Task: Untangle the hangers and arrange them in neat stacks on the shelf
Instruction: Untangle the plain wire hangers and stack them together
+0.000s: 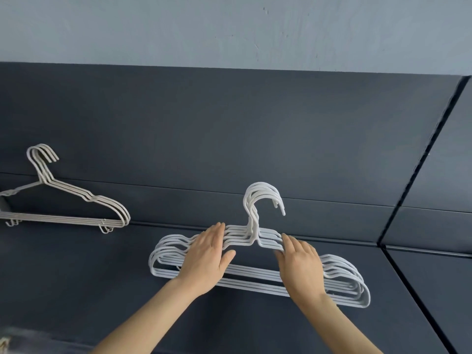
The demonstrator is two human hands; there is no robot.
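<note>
A stack of several white plastic hangers (pixel 342 284) lies flat on the dark shelf (pixel 229 149), hooks pointing away from me and fanned slightly. My left hand (pixel 207 256) rests flat on the stack's left shoulder, fingers straight. Just right of the hook stems, my right hand (pixel 301 264) lies on the right shoulder with its fingers extended over the top wires. A second stack of thinner grey wire hangers (pixel 84 208) lies at the far left of the shelf, hooks aligned.
The shelf's dark back panel meets a pale blue wall (pixel 229 29) above. A seam (pixel 421 162) divides the shelf from another dark panel on the right. Something pale and blurred shows at the bottom left corner (pixel 10 341).
</note>
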